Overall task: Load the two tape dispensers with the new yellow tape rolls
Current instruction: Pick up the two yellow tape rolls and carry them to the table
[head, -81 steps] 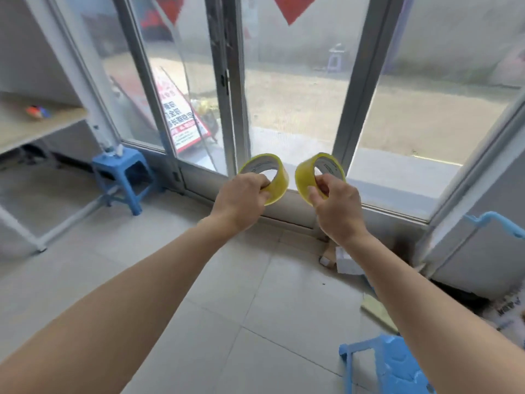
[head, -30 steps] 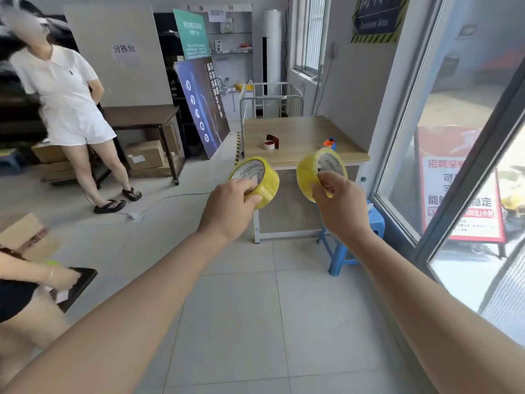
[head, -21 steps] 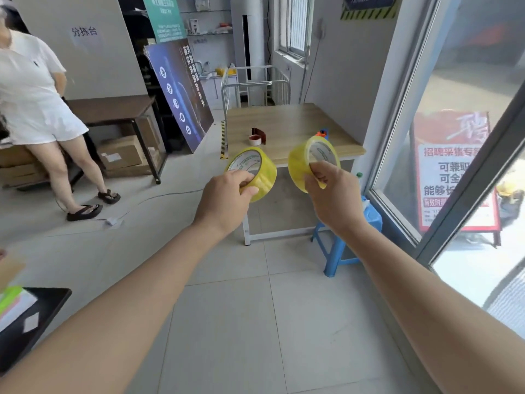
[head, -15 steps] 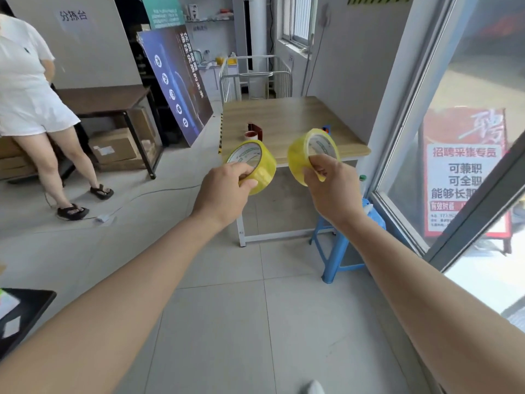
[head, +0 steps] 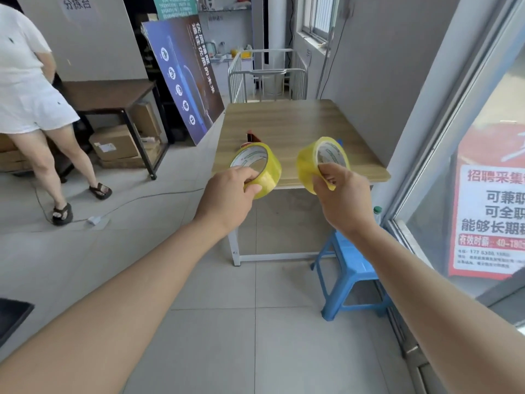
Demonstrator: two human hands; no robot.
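My left hand (head: 227, 194) grips one yellow tape roll (head: 265, 169) by its rim, and my right hand (head: 345, 199) grips a second yellow tape roll (head: 308, 163) the same way. Both rolls are held up in the air in front of the near edge of a wooden table (head: 287, 123). A red tape dispenser (head: 252, 137) lies on the table, mostly hidden behind the left roll. Behind the right roll only a small blue part of another object (head: 339, 142) shows on the table.
A blue plastic stool (head: 350, 273) stands on the tiled floor at the table's right front leg, beside the glass wall (head: 483, 180). A person in white (head: 31, 103) stands at the left by a dark table (head: 108, 95) with cardboard boxes under it. A cable (head: 136, 201) crosses the floor.
The view swung from the glass door to the wooden table, and the table has come closer. Both hands keep the same hold on their rolls.
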